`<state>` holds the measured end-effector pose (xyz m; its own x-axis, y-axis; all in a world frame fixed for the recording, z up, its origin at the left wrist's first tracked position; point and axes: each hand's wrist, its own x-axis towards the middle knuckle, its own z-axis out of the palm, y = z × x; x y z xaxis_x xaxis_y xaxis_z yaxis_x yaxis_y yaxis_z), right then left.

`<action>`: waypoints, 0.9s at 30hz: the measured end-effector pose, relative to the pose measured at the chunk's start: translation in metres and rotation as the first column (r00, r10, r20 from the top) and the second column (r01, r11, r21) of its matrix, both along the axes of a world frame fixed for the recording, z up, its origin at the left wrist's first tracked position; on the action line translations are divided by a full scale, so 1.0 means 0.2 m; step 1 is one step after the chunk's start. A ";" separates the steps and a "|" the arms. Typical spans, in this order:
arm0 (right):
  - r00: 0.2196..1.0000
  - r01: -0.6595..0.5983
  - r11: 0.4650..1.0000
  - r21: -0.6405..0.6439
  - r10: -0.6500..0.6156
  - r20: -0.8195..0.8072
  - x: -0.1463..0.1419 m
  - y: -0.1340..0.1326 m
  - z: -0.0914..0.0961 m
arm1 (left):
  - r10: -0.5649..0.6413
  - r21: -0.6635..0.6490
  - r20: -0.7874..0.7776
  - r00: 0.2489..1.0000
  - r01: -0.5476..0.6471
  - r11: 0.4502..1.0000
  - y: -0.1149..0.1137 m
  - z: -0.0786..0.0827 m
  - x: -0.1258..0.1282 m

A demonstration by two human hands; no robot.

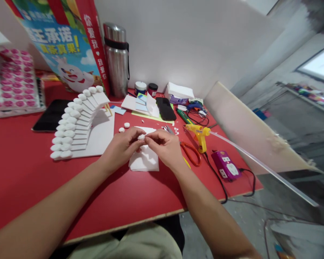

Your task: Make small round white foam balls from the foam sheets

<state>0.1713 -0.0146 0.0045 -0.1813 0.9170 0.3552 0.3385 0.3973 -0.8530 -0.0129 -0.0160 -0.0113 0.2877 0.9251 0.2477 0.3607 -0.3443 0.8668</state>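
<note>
Left hand [124,142] curled, thumb and index nearly together, pinching a small white piece [141,137]; right hand [163,144] curled too, fingertips drawn in on the piece from the other side. Piece sits between the two sets of fingertips, above a stack of white paper [144,163].

Largest first: red table [110,201], bearing everything below. Tall printed bag [66,46] at back left, blue and red, snowman picture. Curved white staircase model [99,138] left of the hands, rounded white pieces along the outer ends of its steps, yellow sticks under the top end. Steel thermos [116,68] upright, just beside the bag. Flat dark device [50,117] behind the model, partly hidden by it. Yellow glue gun [201,135] right of the right hand, long clear stick [259,163] running from it out past the table edge. Purple outlet box [226,165] near the gun, cable plugged into its side. Paper stack under the hands, partly covered. Black phone [166,109] beyond the right hand. Orange-handled pliers [199,156] between right hand and gun. Two small jars [140,86] against the back wall. Smallest: two loose white pieces [126,125] just beyond the left hand.
</note>
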 end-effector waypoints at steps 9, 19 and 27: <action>0.995 0.036 0.993 0.114 -0.047 0.091 0.01 -0.01 0.00 | -0.049 0.015 -0.087 0.995 0.051 0.999 0.00 0.03 0.01; 0.974 0.035 0.972 0.232 -0.086 0.210 0.02 0.00 -0.01 | -0.044 -0.200 0.244 0.969 0.095 0.975 0.00 -0.02 0.03; 0.995 0.076 0.995 0.070 -0.080 0.067 0.02 0.01 -0.01 | 0.086 -0.449 0.509 0.857 0.179 0.875 0.01 0.01 0.03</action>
<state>0.1752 -0.0131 0.0031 -0.1364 0.9040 0.4052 0.4284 0.4226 -0.7987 -0.0069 -0.0134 -0.0101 0.2919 0.9525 -0.0871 -0.1721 0.1419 0.9748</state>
